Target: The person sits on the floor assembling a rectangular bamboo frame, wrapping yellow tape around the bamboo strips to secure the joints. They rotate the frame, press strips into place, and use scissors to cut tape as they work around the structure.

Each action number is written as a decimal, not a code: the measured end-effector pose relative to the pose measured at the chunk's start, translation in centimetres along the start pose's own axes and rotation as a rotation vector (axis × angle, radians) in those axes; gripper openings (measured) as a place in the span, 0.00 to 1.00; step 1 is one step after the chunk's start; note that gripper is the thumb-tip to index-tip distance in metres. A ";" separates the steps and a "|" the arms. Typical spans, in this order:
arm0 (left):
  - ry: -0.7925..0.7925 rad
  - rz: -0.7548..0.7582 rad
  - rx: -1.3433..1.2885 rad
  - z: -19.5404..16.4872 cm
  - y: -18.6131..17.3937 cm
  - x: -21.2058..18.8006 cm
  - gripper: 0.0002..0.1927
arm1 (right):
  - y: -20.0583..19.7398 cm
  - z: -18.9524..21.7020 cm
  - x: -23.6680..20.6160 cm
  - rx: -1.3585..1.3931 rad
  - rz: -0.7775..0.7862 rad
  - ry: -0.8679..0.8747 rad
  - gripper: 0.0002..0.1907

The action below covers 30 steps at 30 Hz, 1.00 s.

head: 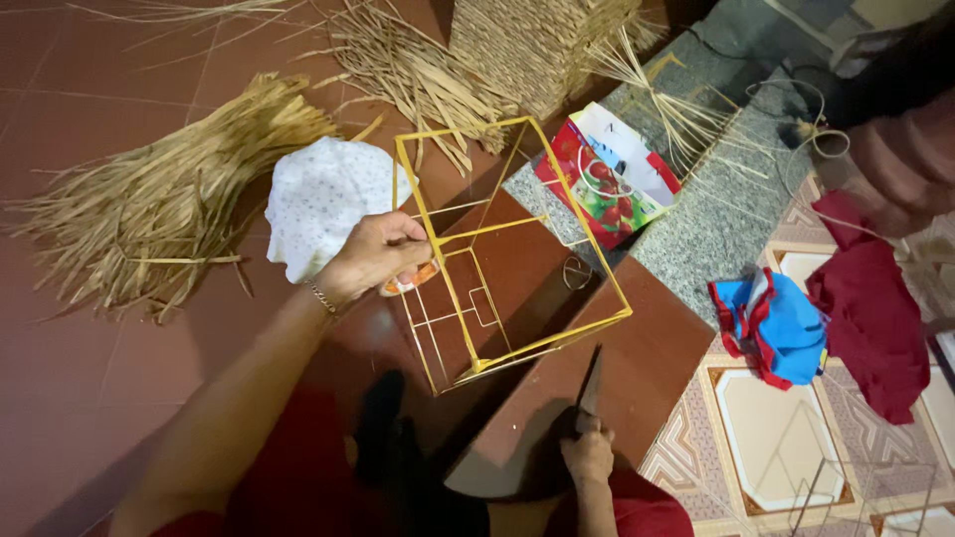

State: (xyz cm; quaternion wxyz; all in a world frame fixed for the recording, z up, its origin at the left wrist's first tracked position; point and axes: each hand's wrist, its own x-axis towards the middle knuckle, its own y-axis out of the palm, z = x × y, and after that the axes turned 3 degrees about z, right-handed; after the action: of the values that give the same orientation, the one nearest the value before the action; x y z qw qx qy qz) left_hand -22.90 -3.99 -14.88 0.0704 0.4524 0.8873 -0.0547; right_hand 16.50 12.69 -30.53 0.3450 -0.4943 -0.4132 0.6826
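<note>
My left hand (373, 257) grips one upright bar of a yellow-wrapped wire box frame (517, 224) and also pinches a small orange and white roll (410, 281) against it. The frame stands tilted on the dark red floor, its open top turned toward me. My right hand (587, 452) is low near my lap, closed on the handle of a knife (591, 386) whose blade points up toward the frame's near corner without touching it.
Bundles of dry straw (169, 194) lie left and at the back. A white dotted cloth (323, 199) sits behind my left hand. A red printed bag (607, 174), blue cloth (776, 328), red cloth (870, 318), woven basket (542, 45) and bare wire frame (826, 477) lie right.
</note>
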 end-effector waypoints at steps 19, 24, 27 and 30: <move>0.310 -0.177 0.451 2.6 -1.4 2.9 0.12 | 2.0 -2.4 -1.9 1.226 -0.534 -0.445 0.25; 0.245 -0.133 0.393 2.6 -0.8 2.7 0.13 | 3.4 -3.2 -5.9 0.941 -0.249 -0.656 0.32; 0.190 -0.120 0.338 2.3 -0.6 2.3 0.12 | 1.1 0.0 -5.7 0.692 -0.265 -0.713 0.36; 0.130 -0.097 0.246 1.9 -0.5 1.9 0.11 | -2.6 4.2 -5.0 0.630 -0.282 -0.794 0.39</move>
State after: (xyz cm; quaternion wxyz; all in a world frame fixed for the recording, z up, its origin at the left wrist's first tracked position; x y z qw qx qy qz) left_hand -24.30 -3.09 -17.06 -0.0459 0.4169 0.8974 -0.1371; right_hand 13.99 8.44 -25.47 0.3823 -0.0097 -0.3492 0.8554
